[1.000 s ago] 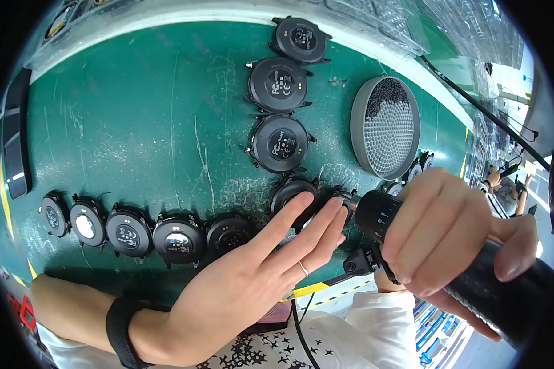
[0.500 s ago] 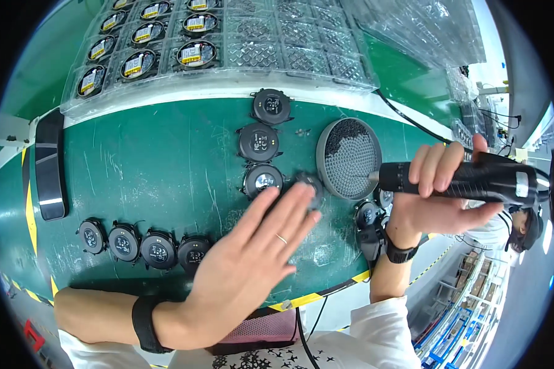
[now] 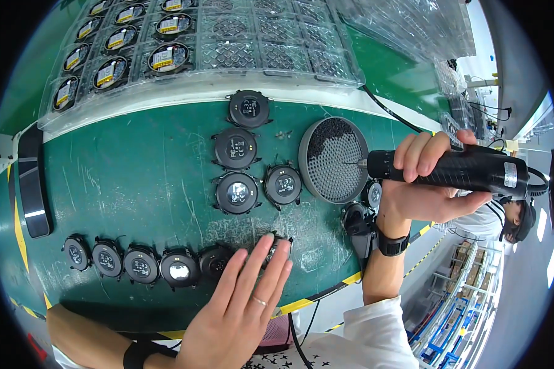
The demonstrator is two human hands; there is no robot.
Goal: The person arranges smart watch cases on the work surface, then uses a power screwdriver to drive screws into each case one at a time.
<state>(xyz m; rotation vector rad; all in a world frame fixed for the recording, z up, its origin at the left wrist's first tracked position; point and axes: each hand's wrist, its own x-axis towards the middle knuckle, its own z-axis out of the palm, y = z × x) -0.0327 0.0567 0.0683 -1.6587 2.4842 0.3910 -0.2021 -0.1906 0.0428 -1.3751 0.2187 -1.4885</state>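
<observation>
My right hand (image 3: 428,178) is wrapped round a black electric screwdriver (image 3: 468,178). Its thin bit points left, over a round grey screw tray (image 3: 335,189) with small dark screws (image 3: 333,136) heaped along its far side. My left hand (image 3: 237,307) lies flat, fingers stretched, near the table's front edge. Its fingertips partly cover a black watch case (image 3: 281,249); whether they touch it I cannot tell. Beside the tray lies another watch case (image 3: 284,184). Left of that, a column of round black watch cases (image 3: 236,149) lies back side up.
A row of watch cases (image 3: 143,264) runs along the front left. At the back, a clear plastic tray (image 3: 228,58) holds open watch bodies with yellow-marked batteries. A black slab (image 3: 34,184) lies far left. A dark stand (image 3: 358,234) is beside my right wrist. A person (image 3: 514,218) is beyond.
My left hand has drawn back toward the front edge, uncovering the watch case beside the tray. The screwdriver bit stays over the screw tray. The whole view has shifted slightly.
</observation>
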